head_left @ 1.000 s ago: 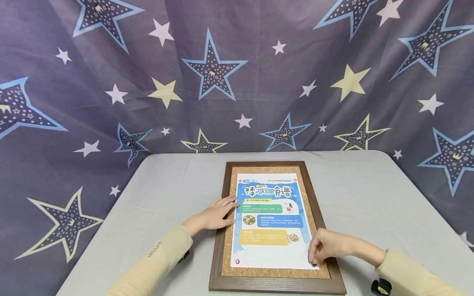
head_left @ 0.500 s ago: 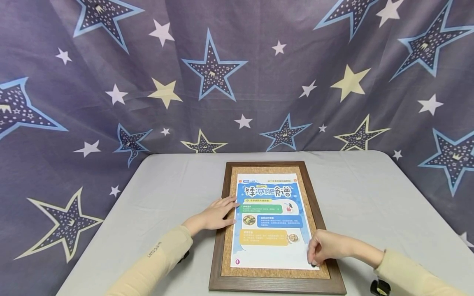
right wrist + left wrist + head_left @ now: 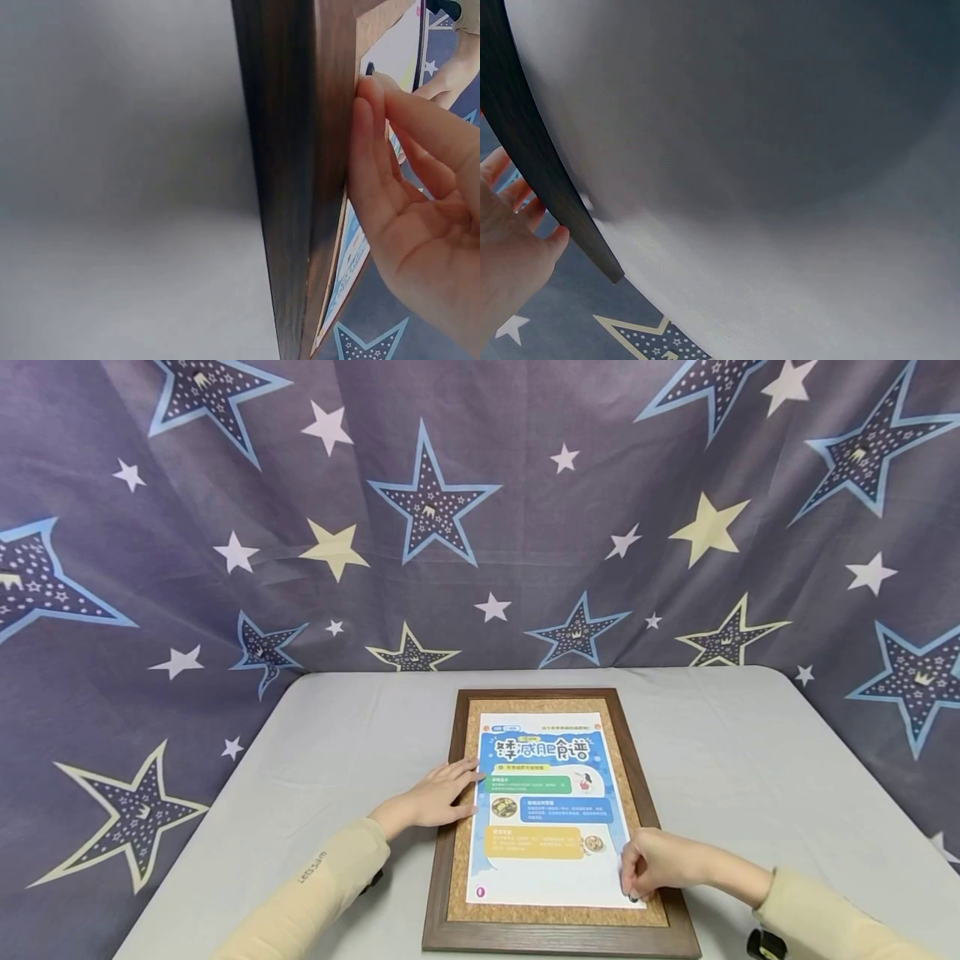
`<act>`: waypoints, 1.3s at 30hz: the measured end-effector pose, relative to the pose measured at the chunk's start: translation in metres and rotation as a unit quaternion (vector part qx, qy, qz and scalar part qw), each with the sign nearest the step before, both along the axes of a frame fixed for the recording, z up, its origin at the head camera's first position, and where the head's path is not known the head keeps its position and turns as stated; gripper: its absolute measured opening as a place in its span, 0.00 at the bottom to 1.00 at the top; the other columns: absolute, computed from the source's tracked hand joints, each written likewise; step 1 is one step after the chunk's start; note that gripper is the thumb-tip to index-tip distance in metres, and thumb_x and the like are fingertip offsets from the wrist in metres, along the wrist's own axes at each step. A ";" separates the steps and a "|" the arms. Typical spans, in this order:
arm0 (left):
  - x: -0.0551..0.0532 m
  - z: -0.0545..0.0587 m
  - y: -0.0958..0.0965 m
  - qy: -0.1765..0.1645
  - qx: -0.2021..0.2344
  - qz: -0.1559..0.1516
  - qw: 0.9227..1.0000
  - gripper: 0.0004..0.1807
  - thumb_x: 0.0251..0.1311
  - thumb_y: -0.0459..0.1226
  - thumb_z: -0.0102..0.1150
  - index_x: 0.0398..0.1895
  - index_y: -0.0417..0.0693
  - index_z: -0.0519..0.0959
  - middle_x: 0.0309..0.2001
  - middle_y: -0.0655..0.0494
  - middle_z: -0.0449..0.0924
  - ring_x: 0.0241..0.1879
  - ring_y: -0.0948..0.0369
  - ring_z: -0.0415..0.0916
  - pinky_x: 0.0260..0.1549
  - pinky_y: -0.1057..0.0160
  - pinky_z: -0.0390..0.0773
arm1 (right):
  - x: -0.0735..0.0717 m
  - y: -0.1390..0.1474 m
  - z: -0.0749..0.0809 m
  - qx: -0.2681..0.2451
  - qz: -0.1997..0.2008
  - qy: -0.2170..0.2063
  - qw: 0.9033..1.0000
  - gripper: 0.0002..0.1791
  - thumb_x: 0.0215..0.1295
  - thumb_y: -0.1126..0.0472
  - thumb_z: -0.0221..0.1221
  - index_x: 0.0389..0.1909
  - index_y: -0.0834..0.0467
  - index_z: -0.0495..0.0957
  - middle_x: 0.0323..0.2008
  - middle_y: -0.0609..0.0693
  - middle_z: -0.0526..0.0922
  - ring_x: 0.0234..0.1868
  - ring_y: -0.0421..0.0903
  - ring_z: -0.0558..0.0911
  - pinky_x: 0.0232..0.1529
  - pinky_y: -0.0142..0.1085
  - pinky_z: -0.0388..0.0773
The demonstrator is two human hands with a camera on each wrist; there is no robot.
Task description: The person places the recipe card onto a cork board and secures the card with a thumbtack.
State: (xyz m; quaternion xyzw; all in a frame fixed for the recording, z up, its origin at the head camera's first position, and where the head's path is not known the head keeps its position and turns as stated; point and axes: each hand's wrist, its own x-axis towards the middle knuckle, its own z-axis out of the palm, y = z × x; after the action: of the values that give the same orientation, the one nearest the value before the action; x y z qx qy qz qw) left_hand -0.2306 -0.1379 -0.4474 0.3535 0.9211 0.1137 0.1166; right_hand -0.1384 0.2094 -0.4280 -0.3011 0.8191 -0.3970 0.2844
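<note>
A printed poster lies on a cork board with a dark brown wooden frame. At the poster's lower right corner my right hand pinches a small black thumbtack, seen edge-on in the right wrist view. The fingers cover part of that corner. My left hand rests with spread fingers across the board's left frame, fingertips on the poster's left edge. In the left wrist view the left hand is seen beside the frame's dark outer side.
The board lies on a table with a pale grey cloth. Behind it hangs a purple curtain printed with stars. Round orange spots show at the poster's upper corners; whether they are tacks or print, I cannot tell.
My right hand has shifted very slightly left at the poster's lower right corner, still pinching the thumbtack. The left hand, poster and board have stayed in place.
</note>
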 end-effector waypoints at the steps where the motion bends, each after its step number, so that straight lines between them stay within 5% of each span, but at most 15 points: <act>1: 0.000 0.000 0.000 -0.001 -0.001 0.001 1.000 0.32 0.61 0.51 0.44 0.65 0.45 0.57 0.68 0.47 0.46 0.67 0.51 0.41 0.63 0.49 0.43 | 0.000 0.000 0.000 0.002 0.000 0.001 1.000 0.10 0.40 0.79 0.56 0.17 0.62 0.79 0.14 0.44 0.77 0.15 0.32 0.73 0.16 0.29 0.75; 15: -0.001 -0.002 0.000 -0.003 -0.005 0.002 1.000 0.31 0.61 0.51 0.44 0.65 0.47 0.57 0.68 0.47 0.46 0.67 0.51 0.42 0.62 0.49 0.43 | 0.001 0.003 -0.001 -0.045 0.017 -0.007 0.999 0.06 0.43 0.77 0.58 0.19 0.64 0.80 0.18 0.44 0.78 0.17 0.31 0.74 0.18 0.28 0.76; 29: -0.003 0.005 0.005 -0.006 0.014 0.017 1.000 0.31 0.58 0.49 0.51 0.62 0.45 0.62 0.66 0.45 0.51 0.65 0.49 0.46 0.61 0.48 0.47 | -0.008 0.012 -0.002 -0.081 0.019 0.039 0.996 0.04 0.48 0.73 0.59 0.25 0.63 0.80 0.24 0.47 0.80 0.22 0.31 0.74 0.20 0.29 0.76; 39: 0.005 0.013 0.010 0.034 0.019 0.026 0.999 0.22 0.56 0.44 0.55 0.52 0.42 0.72 0.60 0.42 0.62 0.61 0.47 0.57 0.58 0.49 0.58 | -0.015 0.012 0.002 -0.063 -0.008 0.093 0.994 0.03 0.53 0.69 0.58 0.29 0.63 0.79 0.27 0.50 0.80 0.28 0.36 0.77 0.30 0.30 0.77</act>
State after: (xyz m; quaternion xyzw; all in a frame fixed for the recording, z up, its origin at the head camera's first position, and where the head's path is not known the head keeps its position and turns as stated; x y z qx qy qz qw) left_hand -0.2251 -0.1279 -0.4343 0.3353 0.9311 0.1220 0.0758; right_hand -0.1530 0.2209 -0.4259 -0.3468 0.8180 -0.4203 0.1845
